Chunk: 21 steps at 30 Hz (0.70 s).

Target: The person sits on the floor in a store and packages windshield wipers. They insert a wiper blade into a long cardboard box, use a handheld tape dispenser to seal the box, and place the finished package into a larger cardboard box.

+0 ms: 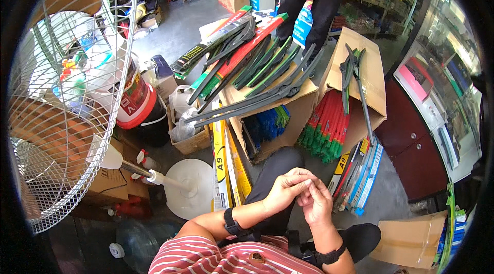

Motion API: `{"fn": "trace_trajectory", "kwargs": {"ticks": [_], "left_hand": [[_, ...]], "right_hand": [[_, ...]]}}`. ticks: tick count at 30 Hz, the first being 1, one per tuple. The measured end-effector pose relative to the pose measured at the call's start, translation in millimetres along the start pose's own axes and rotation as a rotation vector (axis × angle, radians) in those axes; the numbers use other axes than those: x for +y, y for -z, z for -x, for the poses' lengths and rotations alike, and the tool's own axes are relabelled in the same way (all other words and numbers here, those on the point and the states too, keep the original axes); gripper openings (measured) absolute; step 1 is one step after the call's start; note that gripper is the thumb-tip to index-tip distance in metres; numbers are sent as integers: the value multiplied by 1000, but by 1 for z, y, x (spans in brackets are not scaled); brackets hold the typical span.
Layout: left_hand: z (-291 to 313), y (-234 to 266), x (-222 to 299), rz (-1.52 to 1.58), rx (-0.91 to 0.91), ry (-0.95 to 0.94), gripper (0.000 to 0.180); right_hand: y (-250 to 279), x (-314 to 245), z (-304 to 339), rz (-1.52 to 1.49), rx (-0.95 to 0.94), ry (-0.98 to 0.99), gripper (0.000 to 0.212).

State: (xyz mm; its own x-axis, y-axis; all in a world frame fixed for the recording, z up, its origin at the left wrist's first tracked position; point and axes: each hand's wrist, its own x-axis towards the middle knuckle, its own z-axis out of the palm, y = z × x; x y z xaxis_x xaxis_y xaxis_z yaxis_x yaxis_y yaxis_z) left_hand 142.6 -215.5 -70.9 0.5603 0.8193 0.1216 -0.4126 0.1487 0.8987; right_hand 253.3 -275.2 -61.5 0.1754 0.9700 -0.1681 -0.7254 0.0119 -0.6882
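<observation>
My left hand (289,187) and my right hand (316,206) meet above my lap, fingertips pinched together. Whatever they hold, if anything, is too small to make out. Just beyond them stand two open cardboard boxes. Black wiper blades (278,91) and green-and-red packaged blades (247,47) lie piled over the left box. In the right box (364,58) are several red sleeves with green ends (327,127), and more black wiper blades (355,71) rest on its top.
A wire-caged fan (67,181) with a round white base (189,189) stands at left, near a black-and-red bucket (141,101). Long yellow boxes (221,166) and blue packages (366,176) flank my knees. A person (311,1) stands beyond the boxes; a glass cabinet (437,78) is at right.
</observation>
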Motion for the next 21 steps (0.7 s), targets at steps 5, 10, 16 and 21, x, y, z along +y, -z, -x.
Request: {"fn": "trace_trajectory", "kwargs": {"ticks": [5,10,16,21], "left_hand": [[5,7,15,-16,14,47,21],[8,21,15,-124,-10,-67,17],[10,34,17,-257,-11,-187,8],[5,51,25,-777,95,-555,11]], "right_hand": [[-2,3,-11,-118,-124,-192,20],[2,8,-11,-230,-235,-345,20],[-8,14,-12,-155,-186,-351,26],[-16,21,-16,89,-126,-263,23]]}}
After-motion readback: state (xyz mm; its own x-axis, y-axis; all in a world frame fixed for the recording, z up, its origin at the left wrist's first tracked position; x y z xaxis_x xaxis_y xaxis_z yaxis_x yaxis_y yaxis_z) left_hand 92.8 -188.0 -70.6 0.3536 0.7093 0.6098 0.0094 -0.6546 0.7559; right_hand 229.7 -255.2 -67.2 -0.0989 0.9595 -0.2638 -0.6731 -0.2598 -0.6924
